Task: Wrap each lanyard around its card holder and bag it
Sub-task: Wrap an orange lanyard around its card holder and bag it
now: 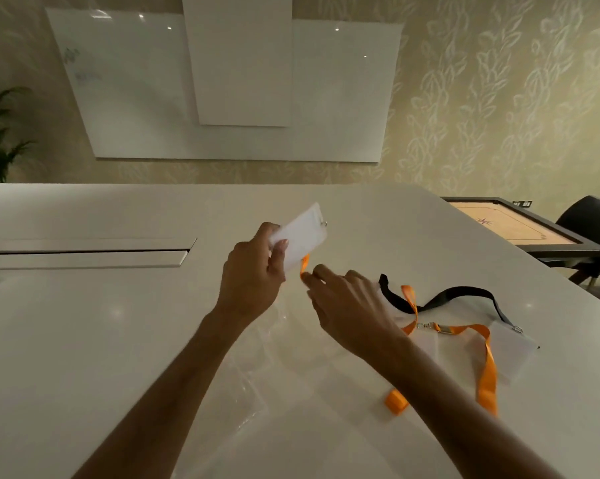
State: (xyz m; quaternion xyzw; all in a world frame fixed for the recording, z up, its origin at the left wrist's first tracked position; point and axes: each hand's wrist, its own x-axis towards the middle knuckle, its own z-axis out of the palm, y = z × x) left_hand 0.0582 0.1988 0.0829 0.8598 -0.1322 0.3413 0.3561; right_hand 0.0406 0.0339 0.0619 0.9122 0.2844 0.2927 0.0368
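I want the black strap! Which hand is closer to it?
Right. The right hand is just left of the black strap, almost touching its end. The left hand is farther left, holding up a card holder.

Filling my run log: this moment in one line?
left hand: holds card holder | right hand: pinches orange lanyard | bagging: pending

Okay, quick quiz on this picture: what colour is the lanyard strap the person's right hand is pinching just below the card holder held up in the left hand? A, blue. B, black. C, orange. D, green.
C: the right hand pinches an orange lanyard hanging from the card holder held up by the left hand; the black lanyard lies untouched on the table.
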